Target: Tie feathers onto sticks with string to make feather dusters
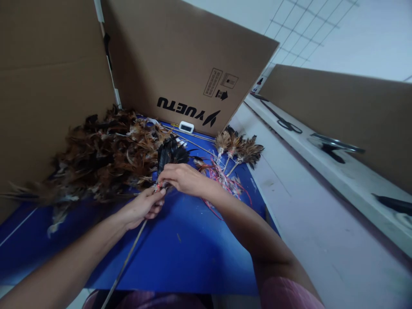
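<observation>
My left hand [145,207] is closed round a thin stick [127,259] just below its feathered end. Dark feathers [172,150] fan out from the top of the stick, away from me. At the base of these feathers, my right hand [180,177] pinches with bent fingers, close against the left thumb. A bit of red string [158,187] shows there between both hands. Whether the right fingers grip the string or the feathers is hidden. To the left of my hands lies a big heap of brown feather bunches [109,159].
Several finished-looking feather dusters [238,148] lie at the table's right edge, beside a tangle of pink and white strings [222,178]. A small white digital device [186,127] stands before the cardboard panel [189,56]. Scissors [289,125] rest on the ledge at right. The table [193,249] is blue.
</observation>
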The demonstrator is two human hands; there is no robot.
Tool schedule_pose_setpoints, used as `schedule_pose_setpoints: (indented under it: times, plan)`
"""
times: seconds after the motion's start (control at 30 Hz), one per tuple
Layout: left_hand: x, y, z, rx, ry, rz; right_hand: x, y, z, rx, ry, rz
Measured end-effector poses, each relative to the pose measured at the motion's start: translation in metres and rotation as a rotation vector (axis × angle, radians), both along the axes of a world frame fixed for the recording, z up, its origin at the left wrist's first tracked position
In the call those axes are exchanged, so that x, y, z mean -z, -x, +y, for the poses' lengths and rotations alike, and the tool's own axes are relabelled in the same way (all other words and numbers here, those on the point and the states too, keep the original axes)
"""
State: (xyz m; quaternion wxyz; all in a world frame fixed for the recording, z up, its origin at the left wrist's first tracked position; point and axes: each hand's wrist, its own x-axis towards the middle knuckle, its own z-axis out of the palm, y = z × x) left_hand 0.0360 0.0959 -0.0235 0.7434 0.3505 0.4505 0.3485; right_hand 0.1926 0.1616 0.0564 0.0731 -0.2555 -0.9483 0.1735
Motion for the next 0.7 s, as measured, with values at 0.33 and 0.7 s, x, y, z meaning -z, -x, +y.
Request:
schedule_pose_setpoints:
  times: [0.33,0.7]
  plan:
    - [-0.0006,0.0039,-0.0009,0.046,-0.018,-0.050,-0.0037,0.0076,-0.0013,-0.012,-0.103,-0.153]
    - [0.0041,0.0031,0.0000,-0.028,0.028,-0.056,0.0055,0.0066,-0.0040,0.006,-0.177,-0.151]
